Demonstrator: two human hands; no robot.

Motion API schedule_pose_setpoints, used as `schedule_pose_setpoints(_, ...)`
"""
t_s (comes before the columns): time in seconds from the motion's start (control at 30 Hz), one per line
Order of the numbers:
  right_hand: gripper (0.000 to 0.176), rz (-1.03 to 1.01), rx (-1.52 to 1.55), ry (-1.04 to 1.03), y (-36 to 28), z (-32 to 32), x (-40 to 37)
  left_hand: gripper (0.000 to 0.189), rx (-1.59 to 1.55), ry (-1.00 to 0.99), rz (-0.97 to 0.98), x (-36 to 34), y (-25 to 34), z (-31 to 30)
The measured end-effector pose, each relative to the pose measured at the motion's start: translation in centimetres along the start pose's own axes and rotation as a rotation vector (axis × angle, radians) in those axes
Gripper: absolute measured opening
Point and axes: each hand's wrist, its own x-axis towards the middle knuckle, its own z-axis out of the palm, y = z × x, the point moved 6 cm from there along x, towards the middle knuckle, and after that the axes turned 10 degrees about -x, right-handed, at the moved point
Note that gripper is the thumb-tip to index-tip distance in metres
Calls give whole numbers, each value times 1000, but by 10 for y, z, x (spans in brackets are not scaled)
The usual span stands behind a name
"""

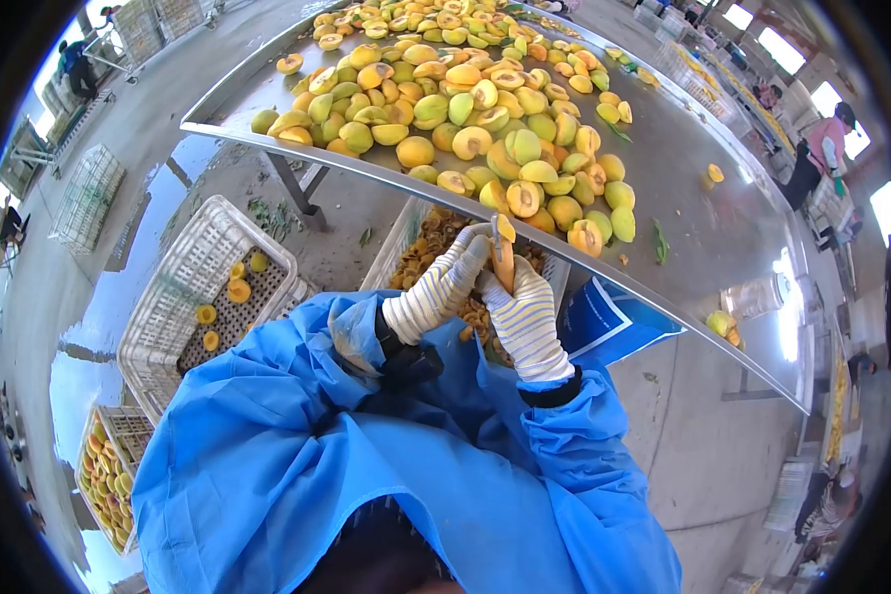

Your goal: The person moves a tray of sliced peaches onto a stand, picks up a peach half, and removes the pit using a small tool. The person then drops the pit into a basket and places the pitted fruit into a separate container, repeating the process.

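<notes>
My right hand [525,312], in a striped knit glove, is closed around a wooden-handled pitting knife [503,265] pointing up near the table's edge. A small yellow piece of peach [506,228] shows at the tool's tip. Close beside it, my left hand [444,287], gloved the same way, has its fingers curled in; what they hold, if anything, is hidden. Just beyond both hands, many yellow peaches [470,144], some halved with the pit showing, lie heaped on the metal table [663,208]. Below my hands sits a crate of brown pits [426,247].
A white plastic crate [158,312] with several peach halves stands at my left, and a fuller fruit crate [109,475] lies behind it. A blue bag or sheet [604,322] hangs under the table edge. Another person [827,148] stands at the far right.
</notes>
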Motion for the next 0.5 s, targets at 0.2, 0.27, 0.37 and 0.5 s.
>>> schedule_pose_setpoints(0.2, 25, -166, -112, 175, -16, -12, -5, 51, -70, -29, 1, -5, 2, 14)
schedule_pose_setpoints(0.27, 19, -266, -374, 291, -23, -24, -6, 50, -82, -3, 14, -8, 2, 13)
schedule_pose_setpoints(0.37, 23, -163, -185, 291, -12, -41, -2, 54, -138, 76, -57, -9, 11, -1)
schedule_pose_setpoints(0.5, 25, -49, -256, 184, -12, -62, -7, 55, -189, 166, -112, -19, 42, -12)
